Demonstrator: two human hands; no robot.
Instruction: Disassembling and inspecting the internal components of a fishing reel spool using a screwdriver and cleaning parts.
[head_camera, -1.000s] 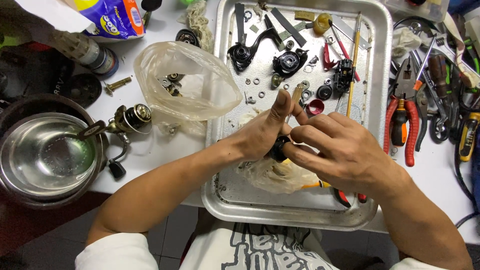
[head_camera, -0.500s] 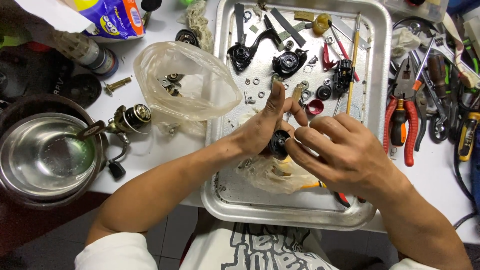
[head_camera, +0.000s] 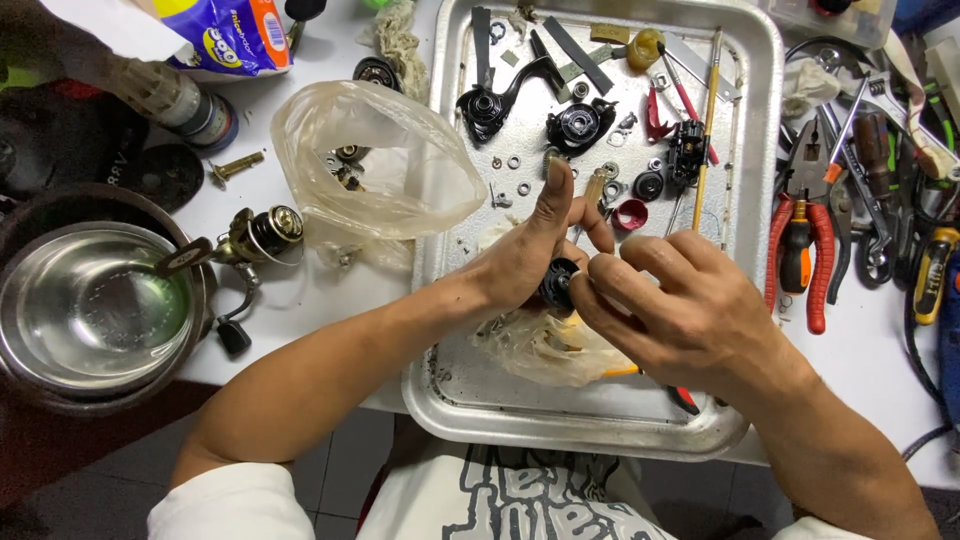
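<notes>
Over the metal tray (head_camera: 455, 400) my left hand (head_camera: 525, 255) holds a small black round reel part (head_camera: 558, 282) between thumb and fingers, index finger pointing up. My right hand (head_camera: 675, 310) meets it from the right, fingertips pinching at the same part. Under both hands lies a crumpled clear plastic sheet (head_camera: 540, 350). Further up the tray lie black reel body pieces (head_camera: 580, 122), a red cap (head_camera: 631, 214), small washers, and a thin brush (head_camera: 707, 110).
A clear plastic bag (head_camera: 370, 165) with small parts lies left of the tray. A fishing reel (head_camera: 262, 236) sits beside a steel bowl (head_camera: 90, 300). Red-handled pliers (head_camera: 800, 250) and several screwdrivers crowd the right side.
My left index finger has straightened upward and my right fingers have shifted slightly on the black part. Everything else is still.
</notes>
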